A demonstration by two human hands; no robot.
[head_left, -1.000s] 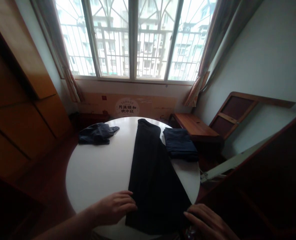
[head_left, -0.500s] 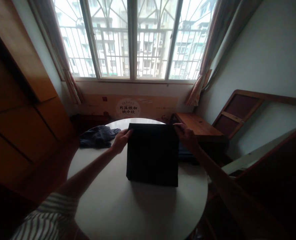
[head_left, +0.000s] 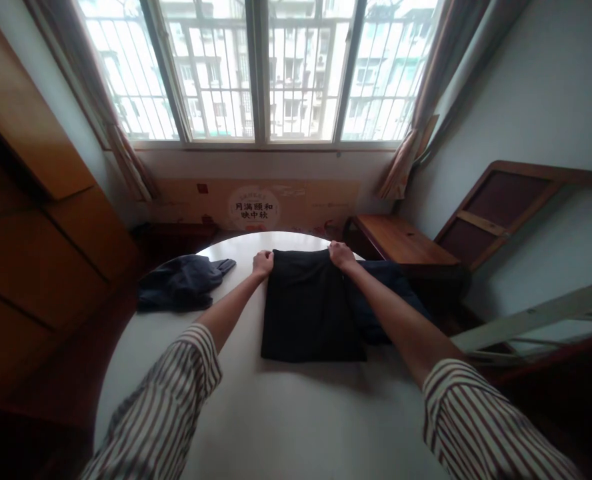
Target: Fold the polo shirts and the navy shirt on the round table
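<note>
Round white surface [head_left: 301,427]: folded rectangular black fabric garment [head_left: 309,313] towards 12 o'clock; fingers of left hand [head_left: 263,265] and right hand [head_left: 342,255] pinch 11 and 1 o'clock corners; tension edge evenly, square layers

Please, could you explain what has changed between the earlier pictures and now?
The black cloth, first stretched long across the white table, is now folded short. Half a second ago it was held up steeply; now it is tilted back, flatter. The left hand and right hand have gone from its near end to its far corners, gripping them. The crumpled garment and folded navy cloth stayed in place.
</note>
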